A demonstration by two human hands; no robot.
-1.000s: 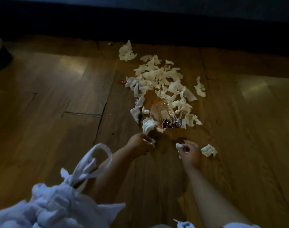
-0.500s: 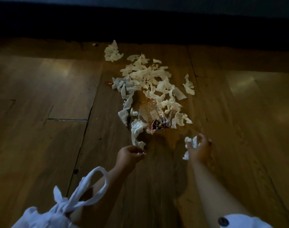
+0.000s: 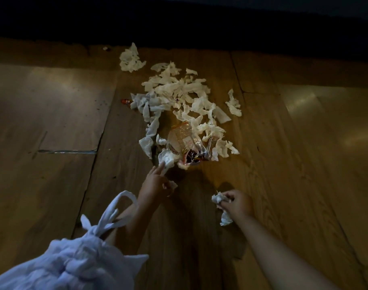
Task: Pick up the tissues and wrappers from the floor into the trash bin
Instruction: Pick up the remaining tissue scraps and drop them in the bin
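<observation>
Left hand [image 3: 155,183] has advanced to touch the nearest tissue [image 3: 167,162] of the floor pile [image 3: 178,95], a scrap [image 3: 171,185] apparently pinched under its thumb, while right hand [image 3: 235,203] clutches wadded tissues [image 3: 218,198], each gathering a handful for the white bag [image 3: 74,264] hung on the left forearm.

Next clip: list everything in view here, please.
tissue pile: many pieces, white-cream, mid-floor
far tissue clump: one, white, beyond the pile
side tissue: one, white, right of the pile
clear wrapper: one, transparent with orange-red print, pile's near edge
small item: one, red-orange, left of the pile
plastic bag: one, white, hanging on left forearm
floor: brown wood
left hand: holds tissue scrap
right hand: grips crumpled tissues
</observation>
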